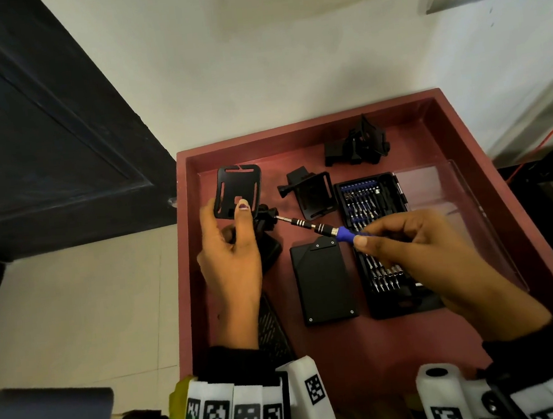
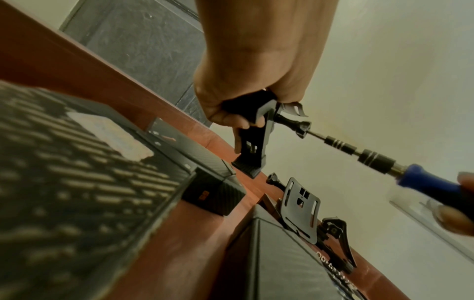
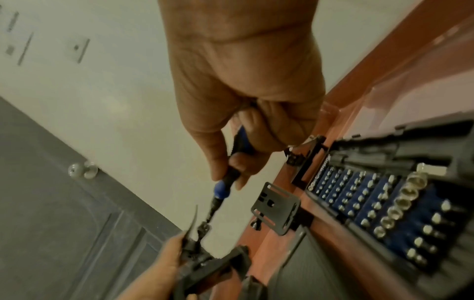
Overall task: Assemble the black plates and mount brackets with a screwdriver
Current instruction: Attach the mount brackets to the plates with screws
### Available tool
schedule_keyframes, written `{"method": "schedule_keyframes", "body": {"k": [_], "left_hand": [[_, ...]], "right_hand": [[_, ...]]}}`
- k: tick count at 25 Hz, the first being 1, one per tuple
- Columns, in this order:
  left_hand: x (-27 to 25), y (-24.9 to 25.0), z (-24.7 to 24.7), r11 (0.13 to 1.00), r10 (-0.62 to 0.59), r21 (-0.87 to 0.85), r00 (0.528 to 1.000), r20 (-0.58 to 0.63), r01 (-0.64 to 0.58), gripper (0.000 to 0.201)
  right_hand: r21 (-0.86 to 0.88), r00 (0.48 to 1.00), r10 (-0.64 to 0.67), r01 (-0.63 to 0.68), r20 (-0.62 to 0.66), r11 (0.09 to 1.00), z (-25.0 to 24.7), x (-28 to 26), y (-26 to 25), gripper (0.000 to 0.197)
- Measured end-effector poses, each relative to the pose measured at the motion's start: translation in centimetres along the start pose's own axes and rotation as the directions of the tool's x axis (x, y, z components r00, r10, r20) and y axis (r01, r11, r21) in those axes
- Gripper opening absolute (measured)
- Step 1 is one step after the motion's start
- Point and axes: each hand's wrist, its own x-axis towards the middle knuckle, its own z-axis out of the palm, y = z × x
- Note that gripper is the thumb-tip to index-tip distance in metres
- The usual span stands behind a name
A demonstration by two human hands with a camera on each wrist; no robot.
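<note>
Head view: left hand (image 1: 230, 257) grips the slotted plate-and-bracket (image 1: 238, 192), right hand (image 1: 417, 246) pinches the screwdriver (image 1: 317, 228), tip in its thumbscrew (image 2: 302, 126).

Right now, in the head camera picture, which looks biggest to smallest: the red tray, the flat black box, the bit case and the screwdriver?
1. Red tray
2. Bit case; the right hand hides part of it, so it ranks only loosely above the box
3. Flat black box
4. Screwdriver
</note>
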Motion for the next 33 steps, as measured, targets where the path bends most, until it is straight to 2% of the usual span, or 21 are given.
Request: {"method": "schedule_keyframes", "body": {"k": [3,5,6,8,11,14,16,21,26,29,33], "left_hand": [[-0.4,0.4,-0.5,0.994,-0.040,-0.093,0.991,0.130,0.052,0.061],[-0.4,-0.3,-1.1,0.993,-0.073,-0.067,0.964,0.256,0.093,0.086],[-0.3,-0.6,-1.3,0.994,-0.081,-0.052,0.951,0.298,0.101,0.092],[-0.3,-1.0,-1.5,0.993,-0.085,-0.051,0.947,0.308,0.106,0.081],[0.1,-1.2,-1.5,0.996,-0.069,-0.035,0.975,0.211,0.078,0.060],[1.7,-1.1,-1.5,0.986,-0.093,-0.124,0.982,0.162,0.113,0.050],[3.8,-1.4,-1.0,0.990,-0.109,-0.074,0.982,0.152,0.121,0.045],[8.1,-2.6,0.6,0.989,-0.141,0.067,0.960,0.243,0.128,0.049],[10.6,-4.1,1.5,0.968,-0.195,0.190,0.965,0.176,0.161,0.041],[10.7,-4.4,1.1,0.958,-0.270,0.142,0.954,0.133,0.251,0.039],[10.0,-4.1,-0.1,0.952,-0.297,0.130,0.935,0.192,0.275,0.051]], "right_hand": [[-0.027,0.997,-0.080,0.080,-0.011,0.996,-0.6,0.2,-0.2,0.005],[-0.026,0.996,-0.092,0.092,-0.014,0.995,-1.2,0.3,-0.2,0.003],[-0.036,0.996,-0.088,0.088,-0.009,0.996,-1.5,0.4,-0.2,0.004],[-0.024,0.998,-0.055,0.056,0.021,0.998,-1.8,0.4,-0.2,0.010],[0.099,0.999,0.002,-0.007,0.052,0.995,-2.4,0.6,-0.4,0.028],[0.165,0.999,0.025,-0.019,-0.035,0.986,-2.8,1.1,-0.3,0.032],[0.181,0.995,0.041,-0.024,-0.093,0.983,-2.8,1.3,0.0,0.032],[0.190,0.994,0.047,-0.027,-0.099,0.981,-2.2,1.5,0.3,0.029],[0.184,0.992,0.048,-0.027,-0.115,0.983,-2.0,1.7,0.6,0.025],[0.201,0.992,0.051,-0.026,-0.119,0.979,-2.1,1.7,0.6,0.024],[0.217,0.986,0.047,-0.011,-0.160,0.976,-2.4,1.7,0.6,0.022]]}}
